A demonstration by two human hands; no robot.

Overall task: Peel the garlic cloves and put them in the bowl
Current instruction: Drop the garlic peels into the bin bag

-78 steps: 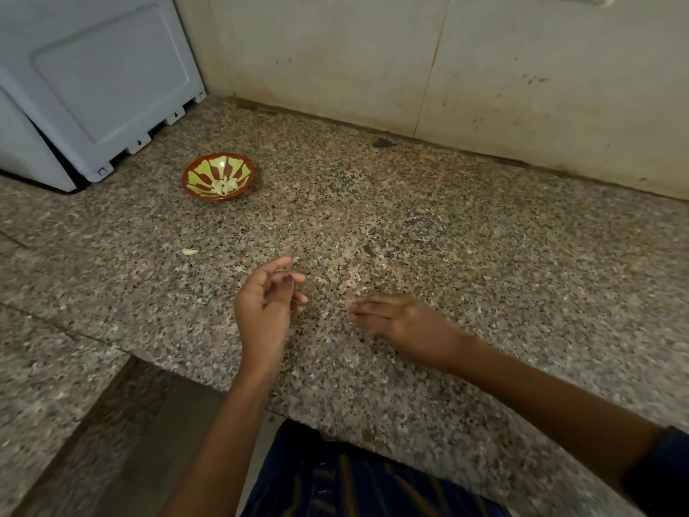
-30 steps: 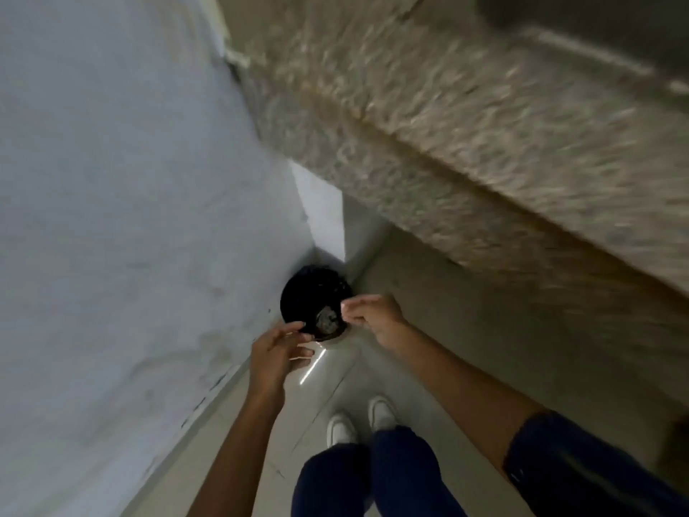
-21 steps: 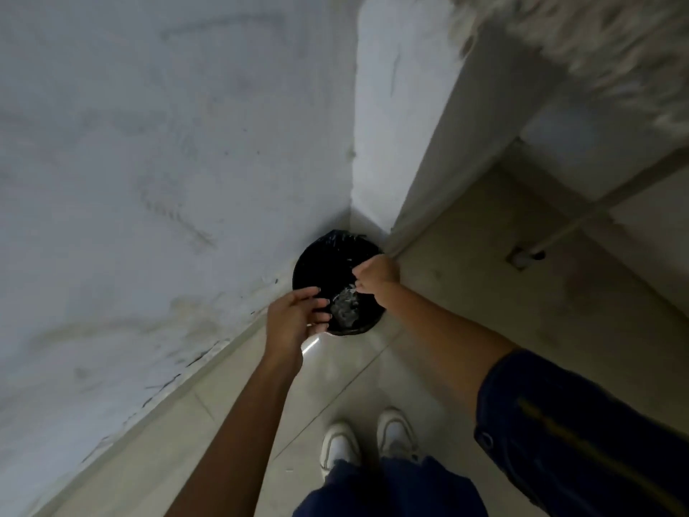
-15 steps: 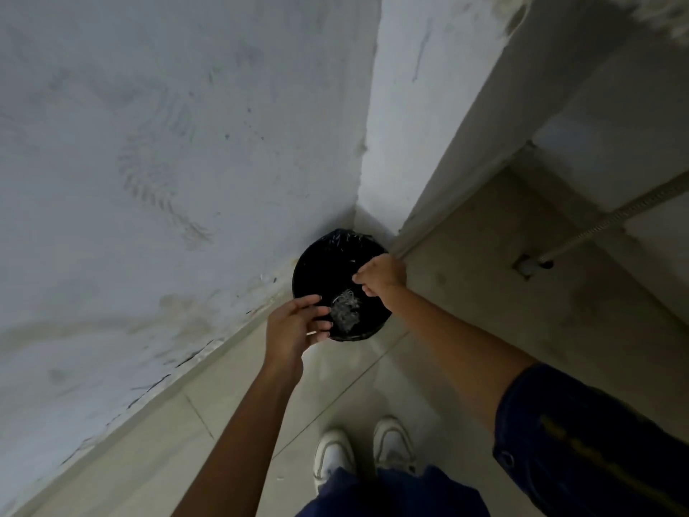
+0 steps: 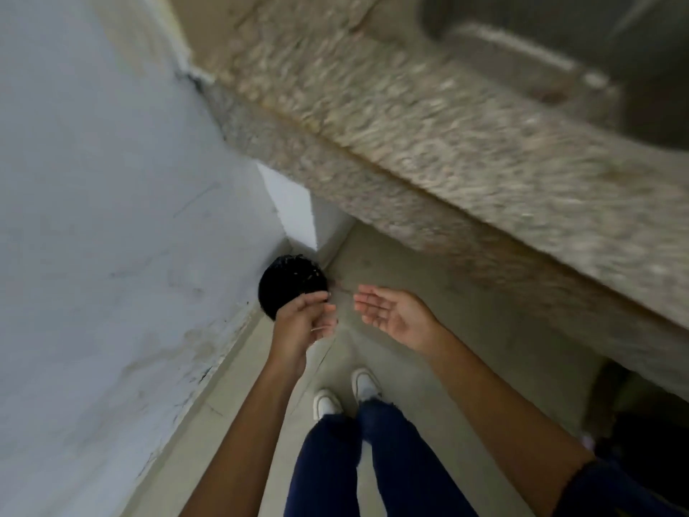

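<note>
I look down at the floor. A black-lined waste bin (image 5: 285, 287) stands in the corner by the wall. My left hand (image 5: 304, 322) hangs just in front of the bin, fingers loosely curled, with nothing visible in it. My right hand (image 5: 391, 315) is to the right of the bin, palm up, fingers spread and empty. Neither the bowl nor any garlic cloves are in view.
A pale wall (image 5: 112, 218) fills the left side. The blurred granite counter edge (image 5: 428, 173) runs diagonally overhead on the right, with a sink (image 5: 596, 50) at top right. My white shoes (image 5: 346, 393) and dark trousers are below on the tiled floor.
Both hands have drawn back from over the bin; the right hand, pinched over the bin before, has turned palm up and spread. The view has swung up so the counter edge shows again.
</note>
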